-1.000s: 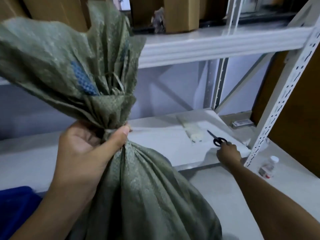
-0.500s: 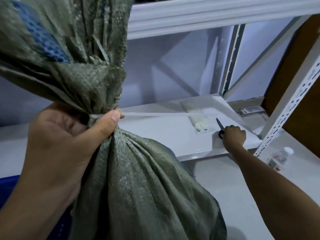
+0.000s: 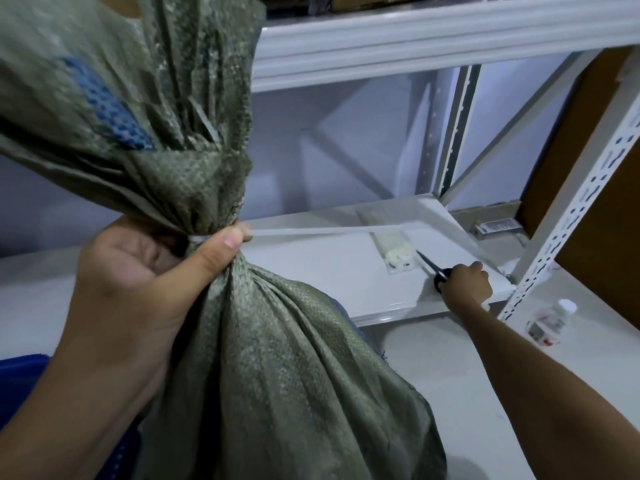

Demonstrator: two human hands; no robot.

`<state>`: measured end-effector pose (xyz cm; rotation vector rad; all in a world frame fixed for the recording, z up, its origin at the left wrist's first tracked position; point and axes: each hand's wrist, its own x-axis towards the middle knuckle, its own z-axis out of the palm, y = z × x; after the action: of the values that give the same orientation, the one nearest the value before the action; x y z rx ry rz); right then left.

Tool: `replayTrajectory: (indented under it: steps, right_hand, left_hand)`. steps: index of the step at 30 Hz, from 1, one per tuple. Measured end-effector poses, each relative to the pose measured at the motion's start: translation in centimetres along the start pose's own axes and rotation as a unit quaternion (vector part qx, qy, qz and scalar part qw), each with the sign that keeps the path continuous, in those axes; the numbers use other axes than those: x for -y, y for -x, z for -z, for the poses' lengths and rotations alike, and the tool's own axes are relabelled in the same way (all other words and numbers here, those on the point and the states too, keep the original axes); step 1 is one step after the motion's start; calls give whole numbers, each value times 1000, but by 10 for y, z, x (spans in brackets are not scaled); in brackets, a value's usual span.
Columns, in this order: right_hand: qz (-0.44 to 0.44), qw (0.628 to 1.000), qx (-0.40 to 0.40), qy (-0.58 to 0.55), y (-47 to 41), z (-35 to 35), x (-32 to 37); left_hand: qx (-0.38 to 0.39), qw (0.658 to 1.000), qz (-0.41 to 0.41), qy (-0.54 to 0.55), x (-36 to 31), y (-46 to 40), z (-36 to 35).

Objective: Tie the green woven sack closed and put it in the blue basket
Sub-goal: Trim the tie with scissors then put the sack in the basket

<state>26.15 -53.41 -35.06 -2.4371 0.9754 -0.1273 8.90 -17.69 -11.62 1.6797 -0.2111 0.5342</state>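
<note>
The green woven sack (image 3: 277, 386) stands upright in front of me, its gathered neck cinched by a white cable tie (image 3: 311, 232) whose long tail sticks out to the right. My left hand (image 3: 138, 289) grips the neck just at the tie, thumb across the front. My right hand (image 3: 465, 284) reaches to the lower white shelf (image 3: 311, 271) and curls around the black handles of a pair of scissors (image 3: 433, 266), whose blades point up-left. A corner of the blue basket (image 3: 20, 386) shows at the lower left, behind my left forearm.
A clear bag of white cable ties (image 3: 391, 247) lies on the shelf by the scissors. A perforated white upright (image 3: 571, 209) stands at the right. A small plastic bottle (image 3: 550, 322) sits on the floor beyond it. Another shelf beam (image 3: 433, 39) runs overhead.
My right hand went from touching the scissors to closing over their handles. The view moved closer to the sack, and the tie's tail came into sight; my left hand kept its grip.
</note>
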Motion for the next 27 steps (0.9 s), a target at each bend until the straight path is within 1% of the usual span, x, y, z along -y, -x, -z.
replayTrajectory:
  steps: [1, 2, 3, 4, 5, 6, 7, 8, 9, 10, 11, 13, 14, 16, 17, 18, 20, 23, 27]
  right_hand:
    - [-15, 998, 22, -65, 7, 3, -3]
    - [-37, 983, 51, -170, 17, 6, -4]
    - [-53, 957, 70, -276, 28, 12, -6]
    - [-92, 900, 105, -413, 41, 15, -7]
    - [-148, 817, 147, -538, 56, 21, -6]
    - [-173, 750, 187, -611, 71, 23, -6]
    - [-175, 719, 219, -636, 88, 25, -4]
    - [-156, 714, 240, -639, 103, 29, -2]
    - [-129, 730, 260, -619, 123, 41, 2]
    - [-105, 751, 277, -590, 137, 49, 5]
    - [-68, 784, 292, -544, 149, 61, 8]
    - [46, 853, 300, -424, 174, 97, 13]
    - [110, 876, 292, -368, 186, 114, 16]
    - [209, 897, 266, -284, 213, 147, 21]
    - [245, 899, 253, -259, 224, 161, 21]
    - [278, 894, 250, -247, 237, 173, 23]
    - [326, 873, 269, -242, 265, 190, 23]
    - [363, 842, 307, -254, 310, 202, 29]
    - [415, 824, 306, -234, 345, 195, 53]
  left_hand:
    - [5, 1000, 3, 27, -3, 2, -2]
    - [2, 999, 10, 51, -9, 4, -7]
    - [1, 997, 17, 71, -12, 5, -9]
    - [1, 995, 29, 93, -13, 5, -9]
    - [5, 993, 36, 108, -10, 4, -6]
    - [5, 991, 51, 125, -11, 4, -6]
    - [4, 989, 62, 137, -12, 5, -5]
    - [2, 986, 72, 151, -15, 7, -3]
    - [-3, 985, 72, 157, -17, 9, -2]
    - [-7, 985, 76, 157, -16, 10, -3]
    - [-13, 985, 78, 157, -17, 11, -4]
    - [-24, 983, 81, 165, -17, 12, 1]
    - [-27, 981, 88, 171, -16, 12, 3]
    - [-32, 977, 98, 185, -18, 15, 8]
    - [-33, 976, 102, 188, -17, 16, 9]
    - [-36, 975, 104, 192, -21, 16, 12]
    - [-35, 973, 110, 201, -24, 19, 13]
    - [-29, 969, 114, 215, -29, 23, 12]
    - [-29, 967, 126, 218, -33, 30, 10]
